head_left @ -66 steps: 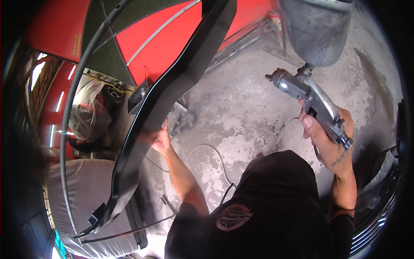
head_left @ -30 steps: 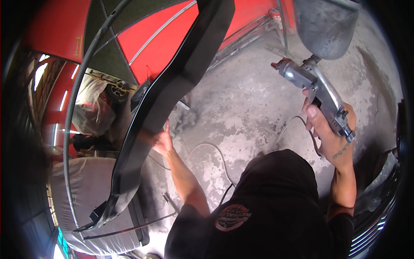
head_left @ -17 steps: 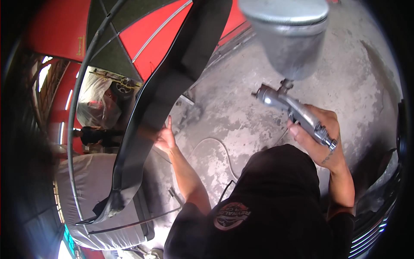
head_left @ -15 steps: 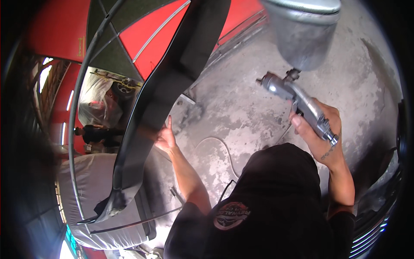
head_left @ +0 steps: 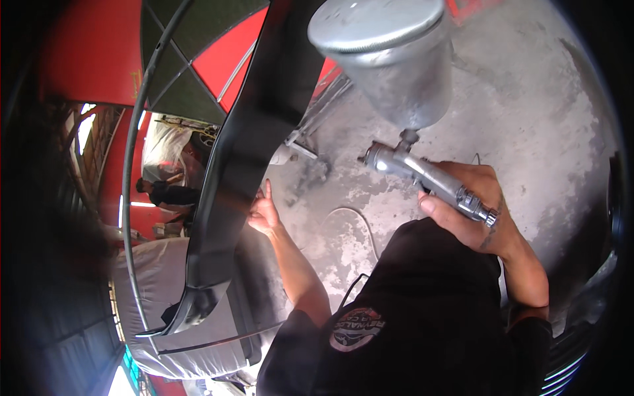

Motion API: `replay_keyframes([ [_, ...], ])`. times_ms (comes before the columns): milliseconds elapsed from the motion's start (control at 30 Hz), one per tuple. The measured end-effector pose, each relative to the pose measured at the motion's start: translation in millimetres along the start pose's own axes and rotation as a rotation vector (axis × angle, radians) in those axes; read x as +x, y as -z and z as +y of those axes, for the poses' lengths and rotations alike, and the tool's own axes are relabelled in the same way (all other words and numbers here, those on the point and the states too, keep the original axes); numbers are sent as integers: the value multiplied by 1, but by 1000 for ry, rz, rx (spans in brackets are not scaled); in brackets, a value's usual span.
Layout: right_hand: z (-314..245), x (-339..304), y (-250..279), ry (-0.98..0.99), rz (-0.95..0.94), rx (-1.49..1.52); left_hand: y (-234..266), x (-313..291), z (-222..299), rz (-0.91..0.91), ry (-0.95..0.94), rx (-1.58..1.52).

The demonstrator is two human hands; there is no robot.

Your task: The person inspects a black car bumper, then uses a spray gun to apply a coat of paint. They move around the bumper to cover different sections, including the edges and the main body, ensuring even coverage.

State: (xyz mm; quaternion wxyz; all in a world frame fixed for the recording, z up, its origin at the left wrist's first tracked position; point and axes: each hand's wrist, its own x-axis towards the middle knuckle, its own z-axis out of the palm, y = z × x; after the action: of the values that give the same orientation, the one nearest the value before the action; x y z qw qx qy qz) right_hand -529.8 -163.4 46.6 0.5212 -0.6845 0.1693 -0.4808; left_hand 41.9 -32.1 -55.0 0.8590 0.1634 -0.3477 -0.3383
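Observation:
My right hand (head_left: 470,204) is wrapped around a metal paint spray gun (head_left: 422,173), its thumb across the grip. A large silver paint cup (head_left: 396,72) with a lid sits on top of the gun. The nozzle points left toward a long, curved black panel (head_left: 231,158), with a gap between them. My left hand (head_left: 264,212) is at the panel's right edge, one finger stretched upward and apart. The panel partly hides its other fingers, and I cannot tell how firmly it touches.
A thin curved metal bar (head_left: 129,198) runs along the panel's left side. Beyond it are a grey-covered bulky object (head_left: 158,274) and another person (head_left: 173,195) in dark clothes. A hose (head_left: 360,214) lies on the patchy concrete floor (head_left: 528,119). Red and dark panels stand at the upper left.
The spray gun has moved left and slightly down, nearer the black panel. My left hand stays at the panel's edge. The background has shifted a little to the right.

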Motion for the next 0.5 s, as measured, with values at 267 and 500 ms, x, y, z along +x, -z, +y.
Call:
replay_keyframes([
  [267, 27, -11, 17, -105, 207, 82, 7, -4, 1, -33, 3, 57],
  [500, 44, -7, 22, 6, 212, 161, -1, -6, 0, -93, 29, 58],
])
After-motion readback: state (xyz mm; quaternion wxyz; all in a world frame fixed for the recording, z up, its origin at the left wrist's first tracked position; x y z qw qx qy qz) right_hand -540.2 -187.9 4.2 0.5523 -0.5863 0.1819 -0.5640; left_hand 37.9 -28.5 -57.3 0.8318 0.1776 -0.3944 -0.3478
